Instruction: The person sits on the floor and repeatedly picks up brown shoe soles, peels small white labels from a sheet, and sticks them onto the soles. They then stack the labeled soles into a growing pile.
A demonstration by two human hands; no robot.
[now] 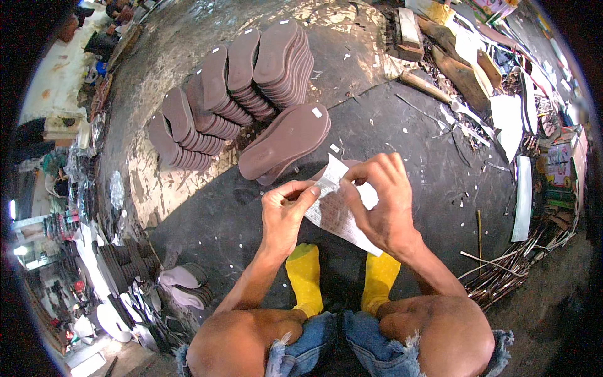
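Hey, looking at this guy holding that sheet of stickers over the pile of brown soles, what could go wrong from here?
1. Both hands, left hand and right hand, pinch the thin sticker sheet near one spot, so it may tear or curl.
2. The leaning brown soles stand in tilted rows, and a bump might topple them.
3. A peeled sticker could drop onto the dusty dark floor, among the white scraps, and be lost.

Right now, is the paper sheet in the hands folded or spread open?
Spread open, slightly curled: the sheet stretches between the left hand and right hand; no fold shows.
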